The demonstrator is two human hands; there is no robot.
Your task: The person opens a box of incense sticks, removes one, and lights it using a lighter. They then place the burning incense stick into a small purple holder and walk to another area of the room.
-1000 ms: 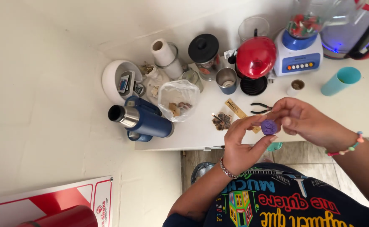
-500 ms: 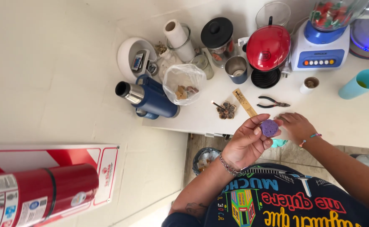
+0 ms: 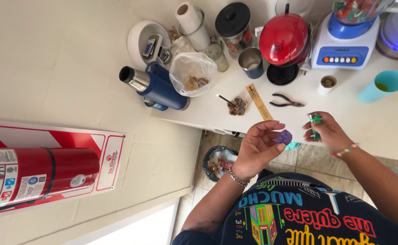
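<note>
Hands have split apart since half a second ago: my left hand (image 3: pixel 258 145) pinches a purple lump (image 3: pixel 284 136) at its fingertips, while my right hand (image 3: pixel 327 131) has pulled away, gripping a small green thing (image 3: pixel 315 122). Can't really make out what that green piece is, my fingers cover most of it.

Small purple lump (image 3: pixel 284 136), crumpled, pinched at fingertips above counter edge. Small green packet (image 3: pixel 315 122), upright, gripped just beside it.
</note>
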